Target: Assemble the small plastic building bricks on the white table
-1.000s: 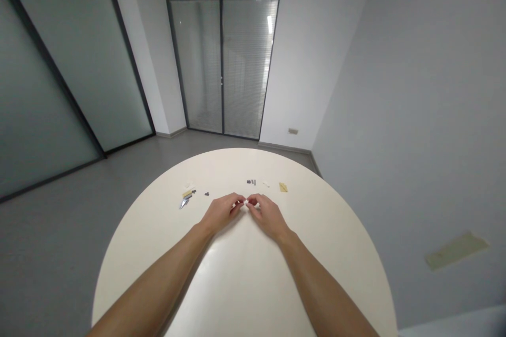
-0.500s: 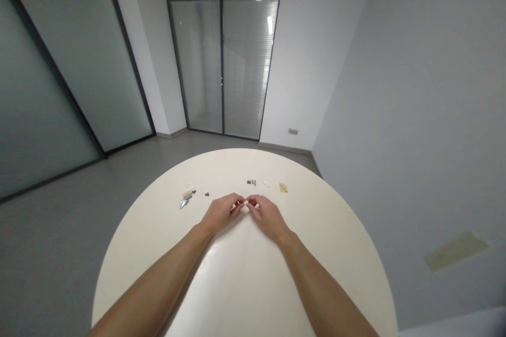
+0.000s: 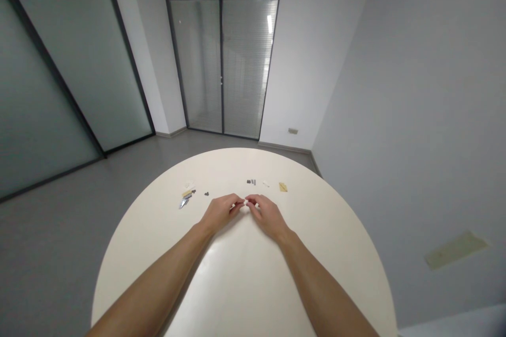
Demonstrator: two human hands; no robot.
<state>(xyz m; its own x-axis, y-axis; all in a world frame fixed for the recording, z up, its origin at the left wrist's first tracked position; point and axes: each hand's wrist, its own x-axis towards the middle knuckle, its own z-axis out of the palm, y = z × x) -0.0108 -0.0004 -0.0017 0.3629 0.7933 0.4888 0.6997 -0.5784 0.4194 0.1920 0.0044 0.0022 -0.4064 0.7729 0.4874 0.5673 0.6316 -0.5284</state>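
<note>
My left hand and my right hand meet fingertip to fingertip over the middle of the round white table. Both are closed in a pinch around a small white piece, mostly covered by the fingers, so its kind does not show. Just beyond them lie a small black piece and slim grey pieces. A thin white piece and a yellowish square rest to the right of these.
On the table's left side are a shiny silver piece, a yellow strip, pale scraps and a separate small black part. Past the table stand a glazed double door and a white wall.
My left fingertips have shifted very slightly against the white piece. The view has tilted a touch; the parts on the table lie as before.
</note>
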